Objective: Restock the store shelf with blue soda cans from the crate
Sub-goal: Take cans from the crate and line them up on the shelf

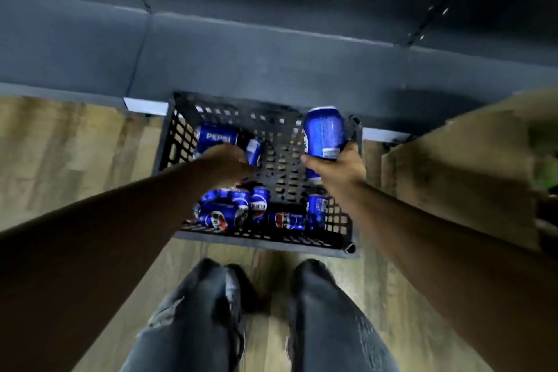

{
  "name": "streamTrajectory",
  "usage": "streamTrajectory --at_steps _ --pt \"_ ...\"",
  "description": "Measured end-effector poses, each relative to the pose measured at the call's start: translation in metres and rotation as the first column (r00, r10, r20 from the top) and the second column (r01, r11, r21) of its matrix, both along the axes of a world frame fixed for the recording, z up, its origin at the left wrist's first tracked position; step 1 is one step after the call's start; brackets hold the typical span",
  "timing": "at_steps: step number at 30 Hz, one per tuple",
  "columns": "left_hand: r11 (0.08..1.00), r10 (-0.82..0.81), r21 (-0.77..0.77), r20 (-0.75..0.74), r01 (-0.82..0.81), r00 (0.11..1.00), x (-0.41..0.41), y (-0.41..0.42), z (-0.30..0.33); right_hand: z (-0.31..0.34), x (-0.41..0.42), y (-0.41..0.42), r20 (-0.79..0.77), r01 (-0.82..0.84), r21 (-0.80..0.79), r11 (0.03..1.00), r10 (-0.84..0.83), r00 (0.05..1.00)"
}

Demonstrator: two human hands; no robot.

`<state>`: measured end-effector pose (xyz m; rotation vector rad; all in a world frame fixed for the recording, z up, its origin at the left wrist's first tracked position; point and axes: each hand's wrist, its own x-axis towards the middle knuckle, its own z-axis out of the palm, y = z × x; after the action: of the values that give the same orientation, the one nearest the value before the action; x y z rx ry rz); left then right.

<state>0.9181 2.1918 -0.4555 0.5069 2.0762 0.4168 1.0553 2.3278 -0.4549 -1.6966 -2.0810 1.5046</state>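
Right hand (338,167) wrapped around a blue soda can (324,133), thumb on its left side, fingers curled behind; can raised above the crate's 2 o'clock corner, tilted slightly, top end pointing toward 12. Left hand (229,164) reaching down into the black crate (271,127) at about 10 o'clock, knuckles up, fingers hidden under the palm and blurred, so impossible to tell whether closed on anything; touching or just above two cans lying there, one reading PEPSI (216,137), a second (253,149) beside it at 3 o'clock. More blue cans (238,208) heaped along the crate's near wall from 7 to 5 o'clock, some on their sides, one standing roughly upright (317,210) at 5. Middle of the lattice floor bare. Crate resting on a wood-look floor (75,160), far edge against the base of a dark grey shelf unit (271,54) at 12. Cardboard box (459,166) at 3 o'clock. Dark trousers (329,320) and shoes at 6.
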Motion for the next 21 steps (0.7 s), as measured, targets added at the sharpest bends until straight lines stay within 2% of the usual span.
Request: streamTrajectory --at_steps 4,7,9,12,16,18,21 --pt "0.998 -0.022 0.065 -0.009 0.022 1.000 -0.006 -0.007 0.106 0.097 0.000 -0.007 -0.072 0.030 -0.049 0.998 -0.033 0.997" --pt "0.987 -0.147 0.053 -0.116 0.154 0.982 -0.015 -0.012 0.199 0.177 -0.002 -0.013 -0.135 0.028 -0.112 0.993 -0.043 0.990" --pt "0.981 -0.141 0.112 -0.174 0.162 0.975 -0.020 -0.010 0.250 0.221 0.000 -0.016 -0.185 0.002 -0.129 0.992 -0.026 0.982" --pt "0.964 -0.025 0.259 -0.163 0.067 0.986 -0.025 -0.004 0.313 0.287 0.007 -0.022 -0.269 -0.056 -0.118 0.992 0.022 0.963" --pt "0.870 0.123 0.491 -0.142 -0.038 0.982 -0.010 0.009 0.389 0.360 0.016 -0.029 -0.371 -0.139 -0.056 0.989 0.109 0.922" --pt "0.797 0.171 0.595 -0.060 -0.102 0.984 0.001 0.015 0.430 0.395 0.018 -0.028 -0.411 -0.198 -0.009 0.980 0.177 0.894" --pt "0.734 0.169 0.660 0.053 -0.161 0.984 0.016 0.017 0.482 0.442 0.022 -0.028 -0.470 -0.264 0.057 0.963 0.259 0.844"
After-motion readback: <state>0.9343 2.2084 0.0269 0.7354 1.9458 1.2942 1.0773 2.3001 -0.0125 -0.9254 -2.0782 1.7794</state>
